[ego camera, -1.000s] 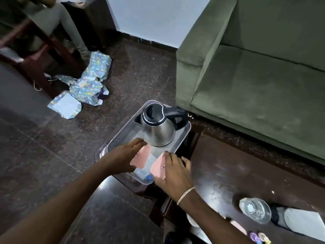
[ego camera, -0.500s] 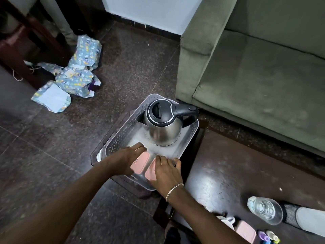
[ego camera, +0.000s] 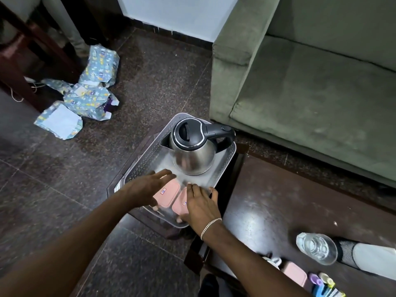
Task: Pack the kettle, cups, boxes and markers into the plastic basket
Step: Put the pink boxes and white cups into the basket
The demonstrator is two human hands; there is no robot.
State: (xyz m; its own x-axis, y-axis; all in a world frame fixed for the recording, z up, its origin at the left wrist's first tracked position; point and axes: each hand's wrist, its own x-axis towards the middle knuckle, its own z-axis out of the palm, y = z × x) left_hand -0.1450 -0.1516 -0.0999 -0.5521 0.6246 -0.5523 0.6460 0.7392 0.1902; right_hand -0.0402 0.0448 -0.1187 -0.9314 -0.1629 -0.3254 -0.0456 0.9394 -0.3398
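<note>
A clear plastic basket (ego camera: 147,156) sits on a dark low stand. A steel kettle (ego camera: 192,155) with a black lid and handle stands in its far half. Two pink-lidded boxes lie side by side in the near half: the left box (ego camera: 168,192) and the right box (ego camera: 179,204). My left hand (ego camera: 145,186) hovers over the left box, fingers spread and blurred. My right hand (ego camera: 200,205) lies on the right box, thumb at its near end. On the table at lower right are a white cup (ego camera: 273,261), another pink box (ego camera: 293,274) and markers (ego camera: 321,284).
A green sofa (ego camera: 310,93) stands close behind the basket. The dark glossy table (ego camera: 267,200) to the right holds a water bottle (ego camera: 317,248) lying down, beside a person's socked leg (ego camera: 364,258). Torn wrapping paper (ego camera: 85,97) lies on the floor at left.
Both pink boxes have come down into the basket's near half. My left hand's fingers have lifted and spread off the left box. The view has shifted slightly.
</note>
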